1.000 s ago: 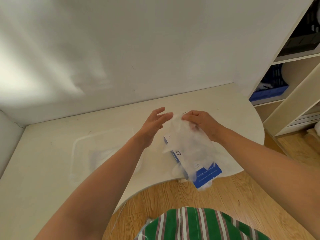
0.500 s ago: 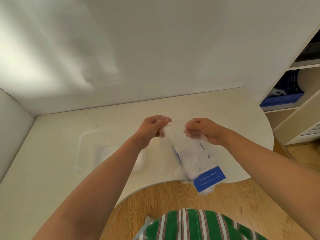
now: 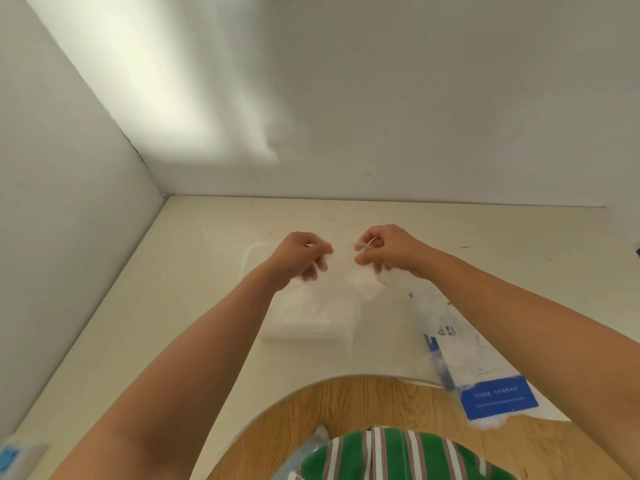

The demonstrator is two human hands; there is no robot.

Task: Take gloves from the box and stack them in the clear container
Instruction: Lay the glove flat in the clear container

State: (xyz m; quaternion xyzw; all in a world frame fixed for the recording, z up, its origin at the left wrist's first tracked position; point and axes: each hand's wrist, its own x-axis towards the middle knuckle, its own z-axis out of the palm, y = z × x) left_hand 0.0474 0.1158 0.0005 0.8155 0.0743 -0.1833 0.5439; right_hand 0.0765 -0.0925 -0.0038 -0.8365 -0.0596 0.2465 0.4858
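Note:
A thin translucent glove (image 3: 349,271) is stretched between my two hands above the clear container (image 3: 277,332). My left hand (image 3: 301,256) pinches its left top corner with curled fingers. My right hand (image 3: 384,249) pinches its right top corner. The glove hangs down over the container, which holds a low stack of pale gloves (image 3: 308,310). The white and blue glove box (image 3: 485,375) lies at the table's front edge to the right, under my right forearm, with glove material spilling from it.
The cream table (image 3: 194,306) sits in a corner, with walls behind and to the left. Its front edge curves inward over the wooden floor (image 3: 346,403). A small blue and white item (image 3: 14,455) lies at the near left edge.
Both hands moved left from above the box to above the clear container, carrying the glove. The left hand, open one second ago, now pinches it. The view swung left.

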